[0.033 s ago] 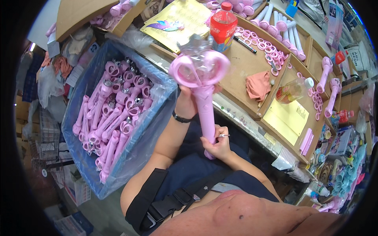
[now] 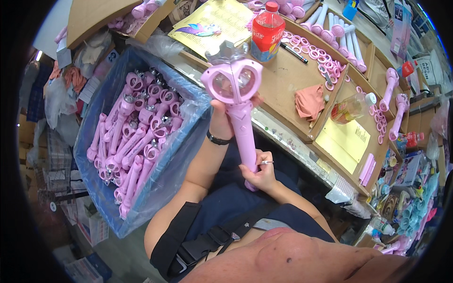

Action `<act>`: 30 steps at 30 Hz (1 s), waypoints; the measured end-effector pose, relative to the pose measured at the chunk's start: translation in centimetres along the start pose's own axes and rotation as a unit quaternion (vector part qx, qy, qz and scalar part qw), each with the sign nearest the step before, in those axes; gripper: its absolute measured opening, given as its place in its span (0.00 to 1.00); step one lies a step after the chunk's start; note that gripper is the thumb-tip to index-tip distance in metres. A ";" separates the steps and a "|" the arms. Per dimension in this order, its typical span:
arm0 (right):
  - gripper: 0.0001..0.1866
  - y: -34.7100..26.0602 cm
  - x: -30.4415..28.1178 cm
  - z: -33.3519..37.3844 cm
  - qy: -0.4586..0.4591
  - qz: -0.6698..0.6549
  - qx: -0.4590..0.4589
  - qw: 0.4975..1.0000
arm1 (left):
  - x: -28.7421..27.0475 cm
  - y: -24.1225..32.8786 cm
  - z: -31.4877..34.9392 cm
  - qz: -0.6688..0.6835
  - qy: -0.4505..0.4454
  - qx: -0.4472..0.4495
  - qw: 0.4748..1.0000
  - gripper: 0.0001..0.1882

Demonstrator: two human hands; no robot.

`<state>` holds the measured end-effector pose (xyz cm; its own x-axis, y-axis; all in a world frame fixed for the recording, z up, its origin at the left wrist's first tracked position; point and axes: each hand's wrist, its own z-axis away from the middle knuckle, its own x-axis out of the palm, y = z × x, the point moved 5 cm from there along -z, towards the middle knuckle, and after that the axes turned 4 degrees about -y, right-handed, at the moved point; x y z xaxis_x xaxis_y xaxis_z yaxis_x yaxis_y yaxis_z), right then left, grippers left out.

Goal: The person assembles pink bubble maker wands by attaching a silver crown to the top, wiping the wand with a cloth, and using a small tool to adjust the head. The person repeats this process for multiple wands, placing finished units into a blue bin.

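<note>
A pink toy wand (image 2: 243, 125) stands tilted upright in front of me, its round windowed head topped with a silver crown (image 2: 227, 53). My left hand (image 2: 221, 121) is closed around it just below the head, the fingers partly hidden behind. Lower down, my right hand (image 2: 261, 175) grips the bottom of the handle. A thin light-coloured stick-like tool (image 2: 267, 162) pokes out from the right hand's fingers; its exact kind is unclear. To the left, a bin lined with blue plastic (image 2: 188, 137) holds many similar pink wands (image 2: 137, 137).
Beyond the wand, a bench with cardboard trays (image 2: 278, 96) carries pink rings (image 2: 325, 61), a red-labelled bottle (image 2: 267, 35), a marker (image 2: 293, 53), an orange cloth (image 2: 309, 102) and a lying bottle (image 2: 351, 109). Yellow sheets (image 2: 342, 144) lie there too.
The wand's head has turned and shifted slightly left, and its crown now shows sharply instead of blurred. Both hands keep their hold; the right hand has barely moved.
</note>
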<state>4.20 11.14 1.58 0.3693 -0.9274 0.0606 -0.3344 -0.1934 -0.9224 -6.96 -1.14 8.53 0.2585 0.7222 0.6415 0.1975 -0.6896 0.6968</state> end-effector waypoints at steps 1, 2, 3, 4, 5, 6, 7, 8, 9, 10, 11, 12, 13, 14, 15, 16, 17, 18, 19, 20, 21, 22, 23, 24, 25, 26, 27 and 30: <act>0.26 0.2 0.0 0.0 0.004 0.000 0.023 1.000 | 0.1 -0.2 0.0 0.022 -0.006 -0.019 1.000 0.50; 0.26 0.3 0.0 0.0 0.005 0.004 0.035 0.999 | 0.0 -0.5 0.0 0.026 -0.002 -0.046 0.999 0.49; 0.26 0.4 0.0 -0.1 0.006 0.007 0.046 0.999 | 0.0 -0.7 0.2 0.036 0.002 -0.068 0.997 0.49; 0.26 0.3 -0.1 -0.2 0.013 0.004 0.039 0.999 | 0.1 -1.1 0.6 0.038 0.004 -0.092 0.995 0.50; 0.26 0.3 -0.2 -0.3 0.018 0.012 0.037 0.999 | 0.7 -1.1 0.9 0.005 -0.048 -0.083 0.995 0.41; 0.26 0.2 -0.4 -0.5 0.025 0.021 0.030 0.999 | 0.6 -1.4 1.5 -0.029 -0.037 -0.115 0.992 0.33; 0.26 0.2 -0.6 -0.6 0.035 0.030 0.038 0.998 | 0.8 -1.7 2.1 -0.072 -0.048 -0.143 0.986 0.26; 0.26 0.0 -0.7 -0.7 0.032 0.040 0.027 0.998 | 0.6 -1.9 2.3 -0.044 -0.034 -0.156 0.986 0.23; 0.26 0.0 -0.6 -0.8 0.026 0.040 0.025 0.999 | 0.6 -2.1 2.4 -0.014 -0.034 -0.165 0.986 0.21; 0.26 0.0 -0.6 -0.8 0.025 0.041 0.024 0.999 | 0.5 -2.2 2.5 0.017 -0.023 -0.173 0.985 0.20; 0.26 0.1 -0.6 -0.8 0.023 0.044 0.030 0.998 | 0.5 -2.3 2.5 0.022 -0.032 -0.173 0.984 0.21; 0.26 0.1 -0.5 -0.8 0.023 0.037 0.030 0.999 | 0.4 -2.3 2.5 0.028 -0.029 -0.173 0.984 0.22; 0.25 0.3 -0.4 -0.7 0.023 0.032 0.039 0.998 | 0.4 -2.4 2.5 0.029 -0.027 -0.176 0.984 0.22; 0.25 0.3 -0.4 -0.6 0.027 0.025 0.034 0.999 | 0.3 -2.4 2.5 0.038 -0.026 -0.172 0.984 0.23; 0.26 0.4 -0.3 -0.5 0.026 0.030 0.044 0.998 | 0.3 -2.4 2.5 0.044 -0.027 -0.171 0.984 0.24; 0.26 0.4 -0.3 -0.3 0.027 0.033 0.040 0.998 | 0.4 -2.4 2.5 0.050 -0.032 -0.169 0.984 0.25; 0.26 0.5 -0.3 -0.2 0.029 0.036 0.037 0.998 | 0.3 -2.4 2.6 0.036 -0.028 -0.167 0.985 0.23; 0.26 0.6 -0.3 -0.1 0.031 0.026 0.044 0.998 | 0.3 -2.5 2.7 0.022 -0.030 -0.165 0.986 0.22; 0.25 0.7 -0.4 0.0 0.034 0.016 0.050 0.998 | 0.3 -2.5 2.8 0.008 -0.031 -0.162 0.986 0.20; 0.25 0.8 -0.4 0.1 0.034 0.006 0.045 0.998 | 0.4 -2.5 2.9 0.003 -0.042 -0.162 0.986 0.22; 0.25 0.9 -0.4 0.2 0.034 0.007 0.053 0.998 | 0.5 -2.6 2.9 -0.001 -0.052 -0.162 0.985 0.24; 0.25 0.9 -0.5 0.3 0.031 0.008 0.049 0.998 | 0.5 -2.5 2.8 -0.007 -0.056 -0.160 0.985 0.27; 0.25 0.9 -0.5 0.5 0.033 0.007 0.043 0.999 | 0.7 -2.5 2.7 0.009 -0.070 -0.156 0.985 0.30; 0.25 1.0 -0.4 0.6 0.026 -0.003 0.046 0.999 | 0.7 -2.4 2.5 0.024 -0.077 -0.150 0.985 0.34; 0.25 1.0 -0.4 0.7 0.023 -0.015 0.046 0.999 | 1.0 -2.2 2.3 0.030 -0.108 -0.139 0.984 0.38; 0.25 1.2 -0.4 0.9 0.019 -0.025 0.057 0.998 | 0.3 -1.7 1.8 0.023 -0.056 -0.111 0.992 0.43; 0.25 1.1 -0.4 1.0 0.011 -0.016 0.045 0.999 | -0.2 -1.1 1.3 0.013 -0.021 -0.075 0.997 0.48; 0.25 1.1 -0.5 1.2 -0.009 0.004 0.050 0.999 | -0.5 -0.8 0.5 0.041 0.011 -0.043 0.998 0.50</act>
<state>4.66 11.74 0.08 0.3827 -0.9227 0.0463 -0.2496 -0.1515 -0.9564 -6.74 -1.00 7.46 0.2489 0.6654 0.7037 0.0945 -0.7398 0.6661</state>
